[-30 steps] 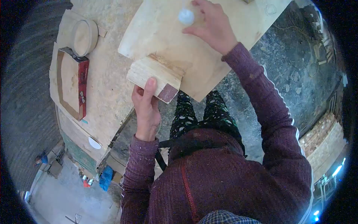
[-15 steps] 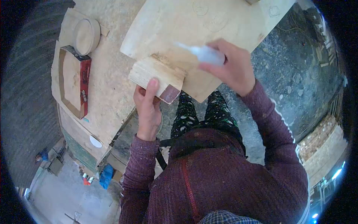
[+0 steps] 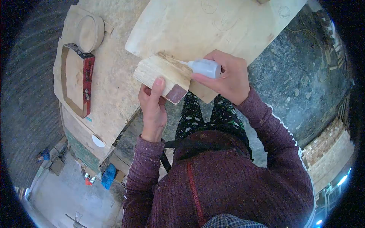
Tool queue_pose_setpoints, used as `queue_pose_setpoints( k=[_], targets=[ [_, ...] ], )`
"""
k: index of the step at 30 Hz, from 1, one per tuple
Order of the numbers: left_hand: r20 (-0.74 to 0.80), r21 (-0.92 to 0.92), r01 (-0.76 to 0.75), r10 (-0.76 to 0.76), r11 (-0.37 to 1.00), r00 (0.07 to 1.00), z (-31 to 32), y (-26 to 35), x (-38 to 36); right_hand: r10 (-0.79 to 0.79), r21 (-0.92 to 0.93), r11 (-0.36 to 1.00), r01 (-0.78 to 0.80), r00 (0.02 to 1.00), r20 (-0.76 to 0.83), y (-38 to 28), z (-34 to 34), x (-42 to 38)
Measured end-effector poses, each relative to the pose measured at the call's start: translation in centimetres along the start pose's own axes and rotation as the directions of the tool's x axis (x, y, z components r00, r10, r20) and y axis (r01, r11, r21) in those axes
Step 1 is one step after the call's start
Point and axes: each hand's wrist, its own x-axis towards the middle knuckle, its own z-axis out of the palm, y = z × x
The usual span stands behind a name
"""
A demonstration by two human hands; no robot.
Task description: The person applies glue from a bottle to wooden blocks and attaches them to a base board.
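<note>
My left hand (image 3: pixel 154 110) grips a pale wooden block (image 3: pixel 157 74) from its near side, thumb on top. A dark reddish-brown patch (image 3: pixel 176 92) covers the block's right end. In my right hand (image 3: pixel 230 76) is a small translucent bottle (image 3: pixel 205 68), tilted with its thin nozzle pointing left. The nozzle tip is at the block's far right edge; whether it touches cannot be made out. Beneath and beyond the block lies a large light wooden sheet (image 3: pixel 182 26) with faint pencilled circles.
On the worktable (image 3: pixel 114 76) at left stand a round wooden container (image 3: pixel 91 34) and a red-edged open box frame (image 3: pixel 87 85). A white oval piece (image 3: pixel 98 141) lies near the table's corner. A blue bag (image 3: pixel 108 176) is below it.
My right hand has moved down and slightly left with the bottle, bringing the nozzle to the block's edge. My left hand and the block have barely shifted.
</note>
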Motion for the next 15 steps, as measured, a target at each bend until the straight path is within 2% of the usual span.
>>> queue_pose_setpoints(
  k=[2, 15],
  targets=[
    [-0.005, 0.008, 0.010, -0.010, 1.000, 1.000, -0.08, 0.02, -0.01, -0.042, -0.066, 0.997, 0.042, 0.999, -0.003, 0.02, 0.23, 0.15],
    [-0.008, 0.000, 0.007, -0.007, 1.000, 1.000, -0.31, -0.27, 0.22, -0.051, -0.044, 0.998, 0.052, 0.999, 0.011, 0.12, 0.68, 0.52]
  ],
)
